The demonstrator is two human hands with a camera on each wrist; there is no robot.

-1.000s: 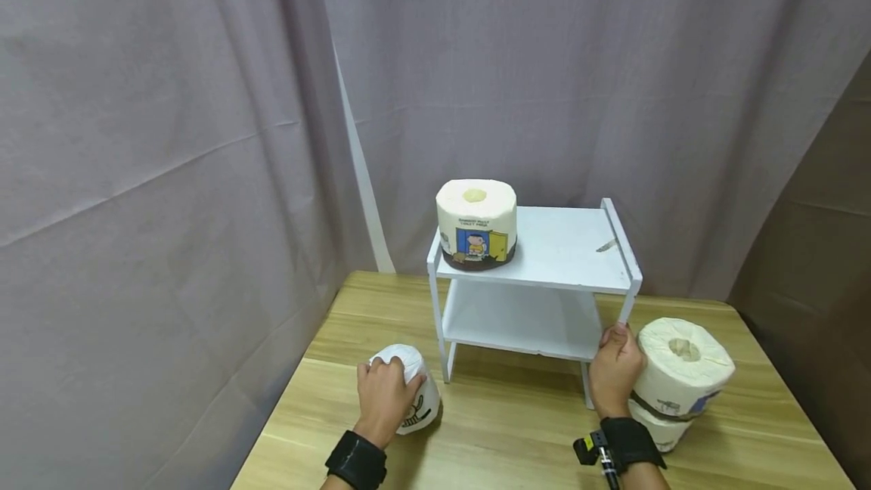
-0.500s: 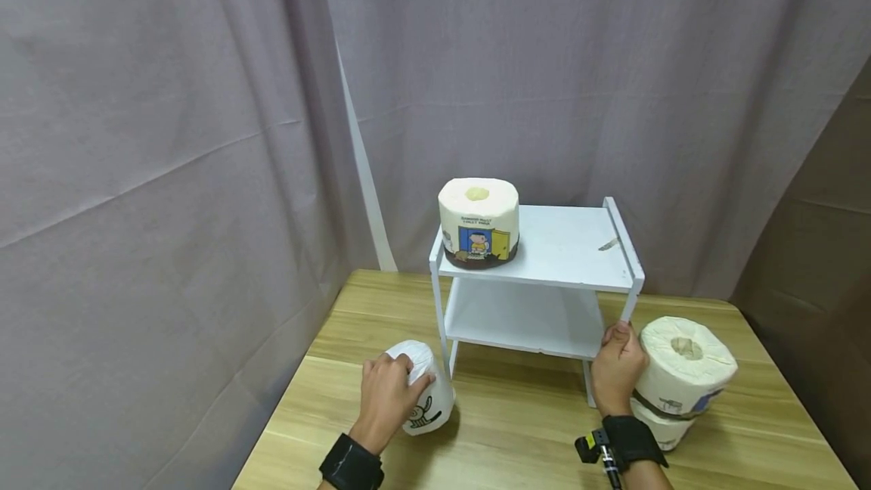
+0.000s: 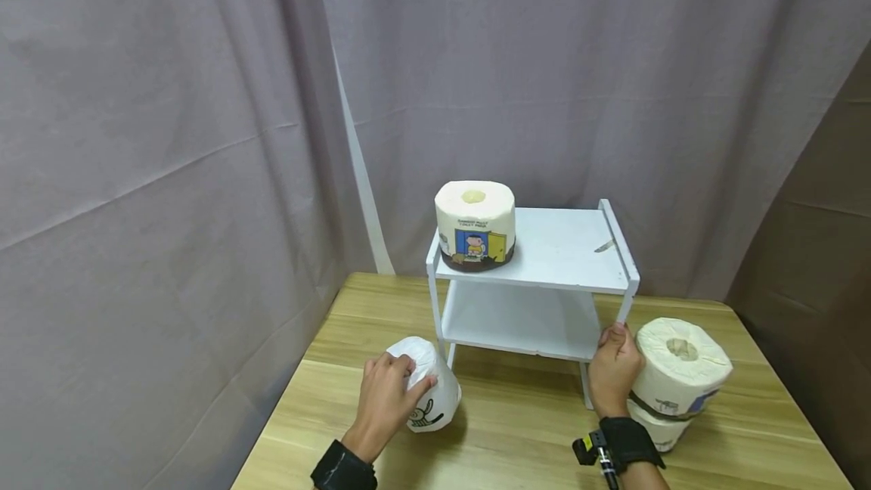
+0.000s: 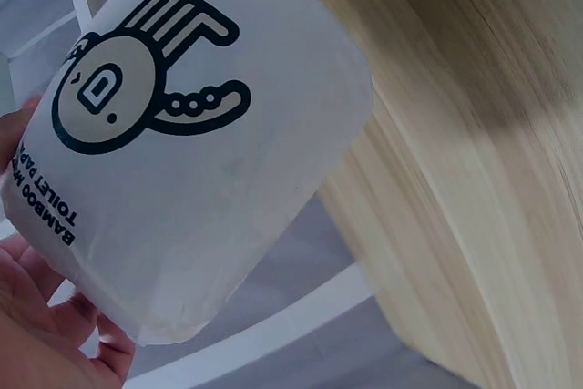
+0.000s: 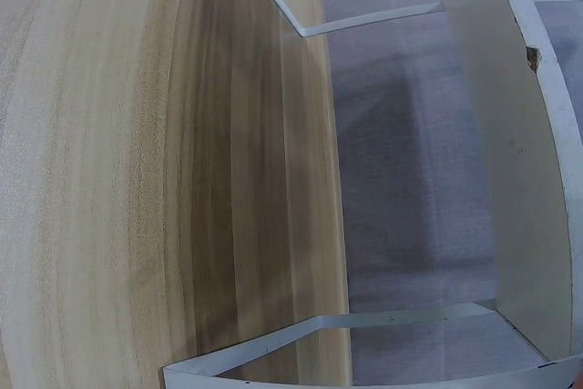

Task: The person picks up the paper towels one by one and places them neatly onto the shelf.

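My left hand (image 3: 407, 378) grips a white-wrapped toilet roll (image 3: 434, 398) from above, just off the wooden table (image 3: 517, 429), in front of the left leg of the white shelf (image 3: 544, 271). In the left wrist view the roll (image 4: 191, 152) shows a dark round logo, with my fingers (image 4: 36, 316) under its end. My right hand (image 3: 615, 350) holds the shelf's right front leg, thumb up along the post. A cartoon-printed roll (image 3: 475, 224) stands on the top tier at the left.
Two rolls are stacked right of the shelf, the upper one (image 3: 683, 367) on the lower one (image 3: 658, 431), close to my right hand. The shelf's lower tier (image 5: 510, 134) is bare. Grey curtains hang behind and to the left.
My left hand has carried the wrapped roll to the right and slightly nearer, up to the shelf's left leg, tilting it. My right hand has stayed on the shelf leg.
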